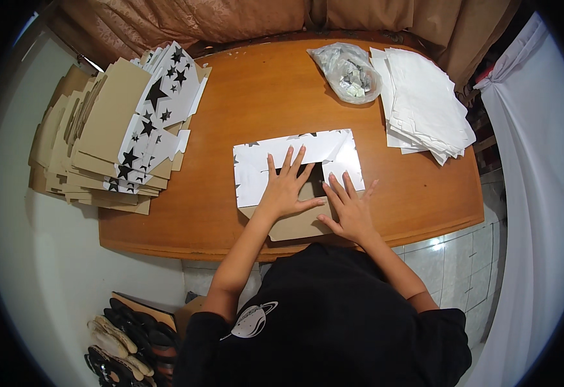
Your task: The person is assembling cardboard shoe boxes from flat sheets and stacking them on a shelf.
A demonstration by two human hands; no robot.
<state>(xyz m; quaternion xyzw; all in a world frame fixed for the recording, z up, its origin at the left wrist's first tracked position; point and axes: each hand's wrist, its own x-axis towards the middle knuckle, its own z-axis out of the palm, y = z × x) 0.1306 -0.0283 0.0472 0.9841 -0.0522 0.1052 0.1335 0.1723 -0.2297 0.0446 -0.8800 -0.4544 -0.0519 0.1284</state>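
In front of me on the wooden table lies a white cardboard box (253, 182) with black stars, its plain brown flap (293, 228) toward me. A dark opening shows in its middle, between my hands. My left hand (286, 187) lies spread over the left of the opening, fingers pointing away and thumb reaching right. To the right, my right hand (352, 208) is also spread, its fingertips on the white panel and its thumb over the brown flap. Neither hand grips anything.
Folded cardboard sheets (111, 116), brown and star-printed, are piled at the table's left. At the back right are a clear plastic bag (348, 72) with crumpled contents and a stack of white sheets (427, 103). Shoes (124, 342) sit on the floor at lower left.
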